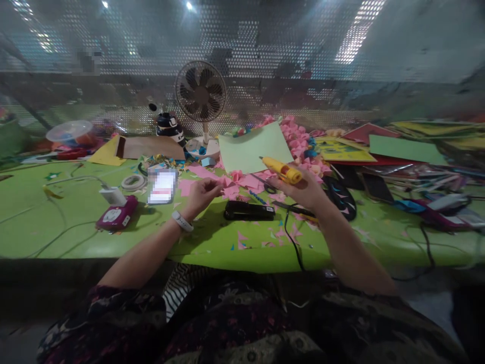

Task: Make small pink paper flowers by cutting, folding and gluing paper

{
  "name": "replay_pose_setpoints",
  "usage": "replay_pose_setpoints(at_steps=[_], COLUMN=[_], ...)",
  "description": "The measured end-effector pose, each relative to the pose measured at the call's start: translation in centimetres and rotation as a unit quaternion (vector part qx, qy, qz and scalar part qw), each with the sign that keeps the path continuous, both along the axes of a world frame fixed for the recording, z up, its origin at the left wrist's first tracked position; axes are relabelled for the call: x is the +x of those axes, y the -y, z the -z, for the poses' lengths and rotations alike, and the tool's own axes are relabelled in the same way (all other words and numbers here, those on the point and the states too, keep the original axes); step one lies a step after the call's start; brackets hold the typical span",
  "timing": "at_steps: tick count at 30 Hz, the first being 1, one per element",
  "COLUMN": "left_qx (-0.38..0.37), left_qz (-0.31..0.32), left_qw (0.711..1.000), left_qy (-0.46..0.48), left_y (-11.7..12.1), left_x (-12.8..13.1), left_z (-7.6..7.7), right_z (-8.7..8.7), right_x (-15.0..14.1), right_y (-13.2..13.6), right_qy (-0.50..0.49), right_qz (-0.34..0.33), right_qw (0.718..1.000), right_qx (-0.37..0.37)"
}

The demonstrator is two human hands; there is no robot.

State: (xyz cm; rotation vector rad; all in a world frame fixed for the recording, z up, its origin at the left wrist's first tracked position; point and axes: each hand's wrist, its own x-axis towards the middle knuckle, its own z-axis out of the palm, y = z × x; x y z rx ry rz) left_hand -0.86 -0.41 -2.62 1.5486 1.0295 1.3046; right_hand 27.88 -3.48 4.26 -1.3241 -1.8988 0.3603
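My right hand (303, 189) is wrapped around a yellow hot glue gun (280, 168), its nozzle pointing up and left over the table. A black cord (288, 232) hangs from near that hand down past the table edge. My left hand (200, 194), with a white band on the wrist, is closed in a pinch on a piece of pink paper (229, 191); the fingertips partly hide it. Between the hands lies a black stapler (249, 211). Scissors (268, 187) lie under the glue gun, and a pale green sheet (253, 147) rests behind it.
Pink paper flowers (297, 136) are heaped behind the sheet, near a small fan (201, 93). A lit phone (162, 187), a roll of tape (134, 182) and a purple power adapter (117, 213) with cables lie left. Coloured sheets (407, 149) are stacked right.
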Motion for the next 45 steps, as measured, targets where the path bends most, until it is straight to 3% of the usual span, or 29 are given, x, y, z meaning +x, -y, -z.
replay_pose_setpoints(at_steps=[3, 6, 10, 13, 18, 22, 24, 26, 28, 32, 37, 45], left_qx=[-0.006, -0.014, -0.024, -0.019, -0.002, -0.002, -0.001, -0.001, -0.002, -0.004, -0.016, -0.023], left_qz=[0.003, -0.006, -0.011, -0.008, -0.024, -0.039, -0.040, -0.040, -0.034, -0.029, -0.040, -0.039], left_qw=[1.000, 1.000, 1.000, 1.000, 0.999, 0.998, 0.999, 0.999, 0.999, 0.999, 0.998, 0.998], left_qy=[0.021, 0.020, 0.006, 0.014, 0.026, 0.039, 0.033, 0.025, 0.023, 0.019, 0.049, 0.052], left_y=[0.1, 0.2, 0.2, 0.2, -0.3, -0.8, -1.0, -1.0, -0.9, -0.9, -1.3, -1.3], left_x=[0.1, 0.1, 0.1, 0.1, -0.2, -0.5, -0.5, -0.5, -0.5, -0.7, -1.0, -0.8], left_z=[-0.3, -0.7, -0.7, -0.5, -0.4, -0.3, -0.3, -0.3, -0.3, -0.2, -0.5, -0.4], right_z=[-0.5, 0.4, 3.0, 4.6, 4.9, 3.2, 2.3, 1.7, 1.3, 1.1, 1.4, 2.7], right_x=[3.8, 7.8, 12.3, 14.6, 15.8, 13.9, 11.7, 8.6, 5.0, -1.5, -5.5, -6.9], right_y=[0.9, 2.5, 4.3, 4.6, 4.4, 4.4, 3.8, 2.6, 0.9, -2.7, -5.2, -5.2], right_qy=[0.154, 0.241, 0.242, 0.221, 0.260, 0.298, 0.297, 0.286, 0.270, 0.257, 0.240, 0.274], right_qz=[0.076, 0.171, 0.267, 0.302, 0.310, 0.313, 0.303, 0.202, 0.079, -0.073, -0.132, -0.150], right_qw=[0.985, 0.953, 0.926, 0.919, 0.909, 0.897, 0.905, 0.937, 0.958, 0.959, 0.950, 0.937], right_qx=[-0.025, -0.073, -0.115, -0.124, -0.101, -0.089, -0.036, -0.020, -0.051, -0.096, -0.151, -0.158])
